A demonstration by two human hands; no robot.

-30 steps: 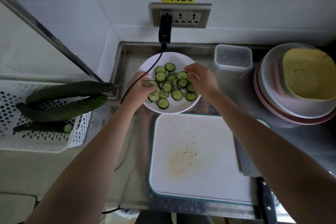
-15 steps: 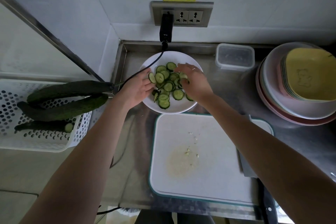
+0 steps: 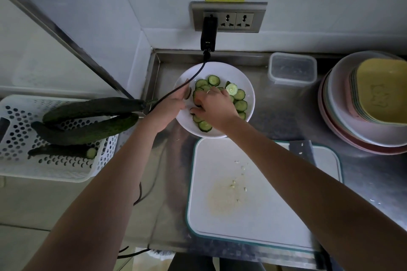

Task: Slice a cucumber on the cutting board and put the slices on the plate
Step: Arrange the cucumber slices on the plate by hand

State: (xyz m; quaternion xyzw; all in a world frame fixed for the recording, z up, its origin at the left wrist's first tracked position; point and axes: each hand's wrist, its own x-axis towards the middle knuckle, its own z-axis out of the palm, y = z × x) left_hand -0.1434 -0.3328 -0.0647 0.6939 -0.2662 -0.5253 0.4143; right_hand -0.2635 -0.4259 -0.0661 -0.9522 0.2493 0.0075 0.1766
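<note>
On the white plate at the back of the steel desk, the cucumber slices lie heaped. The right hand curls its fingers down onto them; the left hand pinches one slice at the rim. The cutting board sits just in front, bearing only seeds.

Dim, flat, cool-toned exposure; no hard shadows. Brightest areas are the white plate at the counter's back edge and the cutting board at its front edge. Soft sheen on the steel along the back edge, no harsh glare. Strong wide-angle bowing: wall corner and socket panel lean, forearms balloon toward the lower corners. Centre fairly sharp; frame edges soft and darker, lower right murky.
</note>
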